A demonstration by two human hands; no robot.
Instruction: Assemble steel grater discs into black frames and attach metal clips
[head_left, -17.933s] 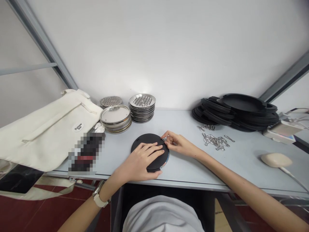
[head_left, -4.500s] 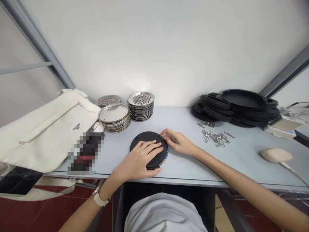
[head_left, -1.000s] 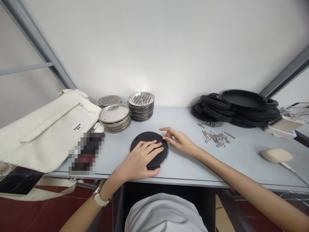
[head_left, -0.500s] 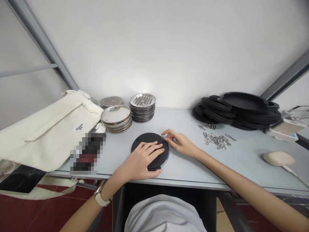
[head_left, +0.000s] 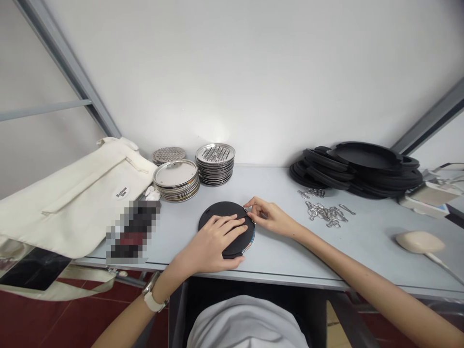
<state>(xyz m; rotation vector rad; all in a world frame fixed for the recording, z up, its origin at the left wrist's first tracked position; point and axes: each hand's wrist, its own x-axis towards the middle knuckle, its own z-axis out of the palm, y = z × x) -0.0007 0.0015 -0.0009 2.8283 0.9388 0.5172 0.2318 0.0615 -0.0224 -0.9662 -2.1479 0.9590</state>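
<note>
A round black disc [head_left: 215, 210] lies flat on the table near its front edge, with a thin coloured rim showing at its right side. Across the top of it rests my left hand [head_left: 219, 241], fingers stretched out flat and the thumb by the near edge. At the disc's upper right edge my right hand [head_left: 266, 215] is closed in a pinch on a small metal wire clip [head_left: 246, 209], mostly covered by the fingertips. Similar loose metal wire clips [head_left: 326, 213] lie in a heap to the right of my right hand.
Behind the disc stand a stack of metal grater plates [head_left: 215, 166] and a stack of shiny round plates [head_left: 176, 181]. Black ring-shaped parts [head_left: 362, 169] are piled at the back right. A white bag [head_left: 79, 198] lies left, a pale mouse-like object [head_left: 419, 241] right.
My right fingers have shifted slightly at the disc's edge and curled closer around the wire clip. The left hand stays on the disc. The whole view has moved a little.
</note>
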